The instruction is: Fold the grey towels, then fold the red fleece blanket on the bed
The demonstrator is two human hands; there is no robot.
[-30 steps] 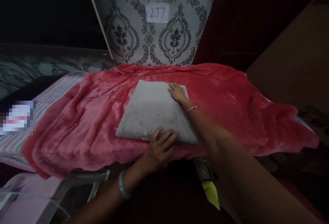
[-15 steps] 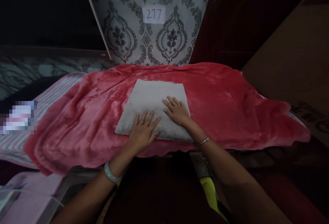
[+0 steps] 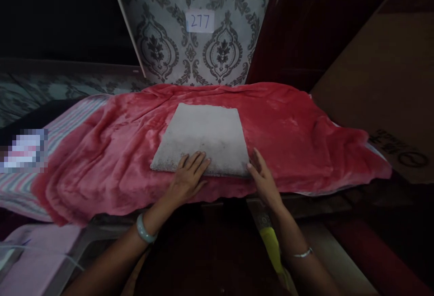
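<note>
A grey, plush-looking folded cloth [image 3: 206,128] lies flat on a red fleece blanket [image 3: 288,142]. My left hand [image 3: 190,174] rests on the cloth's near edge, palm down, its fingers stretched out. Beside the near right corner of the cloth is my right hand [image 3: 263,176], turned on its side with the fingers extended and the thumb close to that corner. Whether the thumb touches the cloth I cannot tell. Neither hand grips anything.
Under the blanket, a striped sheet [image 3: 76,117] shows at the left. A dark screen [image 3: 64,20] stands at the back left. To the right leans a cardboard box [image 3: 389,92]. A paper marked 277 [image 3: 200,21] hangs on the patterned wall.
My right hand has slid off the top of the cloth to its near right corner and turned on its side. My left hand stays on the near edge, its fingers closer together.
</note>
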